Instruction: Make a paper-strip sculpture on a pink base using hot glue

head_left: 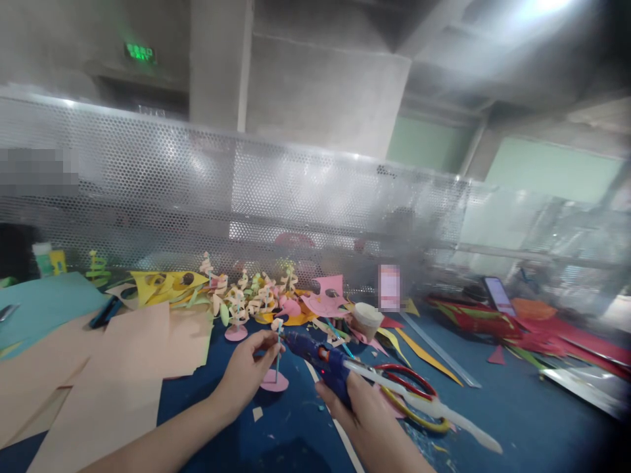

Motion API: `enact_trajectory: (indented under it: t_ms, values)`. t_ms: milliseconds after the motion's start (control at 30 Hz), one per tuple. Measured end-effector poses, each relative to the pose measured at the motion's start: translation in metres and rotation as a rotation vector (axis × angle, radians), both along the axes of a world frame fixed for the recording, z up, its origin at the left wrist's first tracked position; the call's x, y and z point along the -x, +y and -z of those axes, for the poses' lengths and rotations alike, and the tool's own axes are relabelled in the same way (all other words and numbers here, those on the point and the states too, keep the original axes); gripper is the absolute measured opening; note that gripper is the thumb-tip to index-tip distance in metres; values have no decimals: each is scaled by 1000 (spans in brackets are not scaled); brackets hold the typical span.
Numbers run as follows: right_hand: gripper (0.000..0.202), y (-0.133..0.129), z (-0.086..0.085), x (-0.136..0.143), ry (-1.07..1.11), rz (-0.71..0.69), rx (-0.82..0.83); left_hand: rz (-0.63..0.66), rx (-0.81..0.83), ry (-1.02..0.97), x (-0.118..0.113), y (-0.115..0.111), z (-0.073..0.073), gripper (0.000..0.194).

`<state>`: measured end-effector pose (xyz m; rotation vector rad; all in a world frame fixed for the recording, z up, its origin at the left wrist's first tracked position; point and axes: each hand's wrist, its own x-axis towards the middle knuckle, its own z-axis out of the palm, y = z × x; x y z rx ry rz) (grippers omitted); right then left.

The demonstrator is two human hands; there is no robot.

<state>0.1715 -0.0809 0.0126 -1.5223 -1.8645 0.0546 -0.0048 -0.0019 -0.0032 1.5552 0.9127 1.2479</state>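
Stem braced upright at the tip of the gun

Your left hand appears to pinch the blue stem near its top, thumb and finger brought together; whether it also grips the small pale piece there, you leave hidden. The stem stands over its pink base, which lies flat on the worktop, presumably so that the base bears the load and the fingers need only steady the top.

Your right hand is wrapped around the gun's handle, the nozzle pointing leftward at the upper stem. Contact between nozzle and stem cannot be confirmed. A red light shows on the body, suggesting power is on. The glue stick projects from the rear, passing over the scissors, which lie near your right wrist.

Note: your left fingertips sit just beside the nozzle. That closeness likely serves accuracy, but hot glue could reach skin.

Curled paper pieces are massed beyond your hands, probably to leave room in front. Pale sheets are spread on your left, seemingly away from the gun.
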Motion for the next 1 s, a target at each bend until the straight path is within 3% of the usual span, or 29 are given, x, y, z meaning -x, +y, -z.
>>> enact_trajectory:
  t_ms: [1000]
  values:
    - [33, -5, -8, 5, 16, 63, -41, 10, -2, -43, 1, 2, 4, 24]
